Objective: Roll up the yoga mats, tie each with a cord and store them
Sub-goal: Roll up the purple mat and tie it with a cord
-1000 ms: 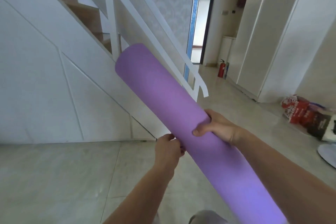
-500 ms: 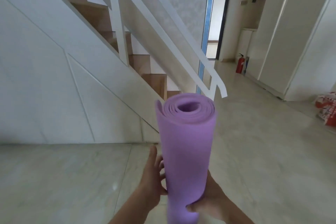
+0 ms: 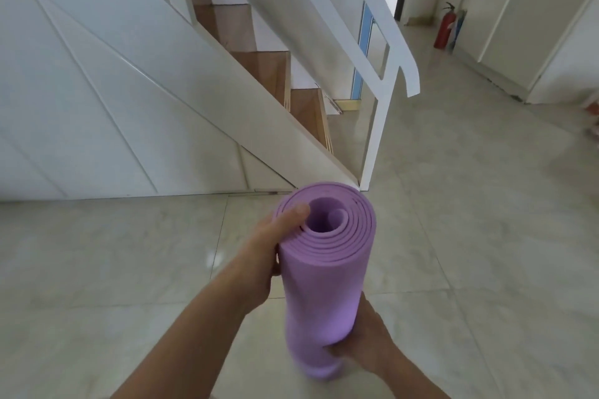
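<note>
One rolled mat only in view. At left, white staircase [image 3: 227,81] behind. Left hand [image 3: 269,256] gripping top rim of purple yoga mat [image 3: 324,285], thumb hooked over spiral end. Mat held upright, centre frame. Right hand [image 3: 366,343] curled round lower end. Rolled already, judging by tight spiral; no cord seen; tying, storing apparently outstanding.
</note>
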Tool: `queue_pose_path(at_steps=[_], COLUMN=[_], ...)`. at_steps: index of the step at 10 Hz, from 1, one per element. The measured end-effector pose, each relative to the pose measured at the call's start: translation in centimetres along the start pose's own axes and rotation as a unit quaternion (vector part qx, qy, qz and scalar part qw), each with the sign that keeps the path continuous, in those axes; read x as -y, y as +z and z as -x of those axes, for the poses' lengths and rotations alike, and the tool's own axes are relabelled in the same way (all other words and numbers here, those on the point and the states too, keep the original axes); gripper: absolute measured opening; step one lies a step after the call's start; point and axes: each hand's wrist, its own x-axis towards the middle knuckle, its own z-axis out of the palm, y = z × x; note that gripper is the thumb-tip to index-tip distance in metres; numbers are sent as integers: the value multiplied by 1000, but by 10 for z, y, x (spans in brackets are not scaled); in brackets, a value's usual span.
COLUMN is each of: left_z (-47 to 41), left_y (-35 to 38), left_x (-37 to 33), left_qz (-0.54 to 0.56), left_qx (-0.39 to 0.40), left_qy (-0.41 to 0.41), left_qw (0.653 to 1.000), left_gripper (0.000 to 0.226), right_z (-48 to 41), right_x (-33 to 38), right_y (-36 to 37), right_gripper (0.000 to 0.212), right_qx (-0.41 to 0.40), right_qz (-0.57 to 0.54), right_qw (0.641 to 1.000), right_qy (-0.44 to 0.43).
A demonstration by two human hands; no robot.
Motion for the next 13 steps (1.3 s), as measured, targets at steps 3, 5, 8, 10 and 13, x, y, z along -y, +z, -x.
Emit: queue_pose_path(at_steps=[3,5,8,10,13], left_z=[-12,-2,19,23,25], left_y=[10,4,31,22,18], left_x=[-18,-15,-20,-16,-19], left_qz=[21,52,49,51,59], left_qx=[-1,-27,17,46,43], left_qy=[-78,-72,-52,-29,-70], left_qw=[997,996,997,997,995], left_gripper=[46,55,45,40,32], right_z=[22,48,89,90,112], right_x=[57,130,241,238,236], right_y=[-59,-127,-145,-126,-137], right_gripper=[64,57,71,76,106], right_qx=[167,164,-117,-69,-31], right_qz=[-123,-322,210,387,410], right_qw=[977,932,959,909,894], right_qy=[-45,-39,-148,-143,-177])
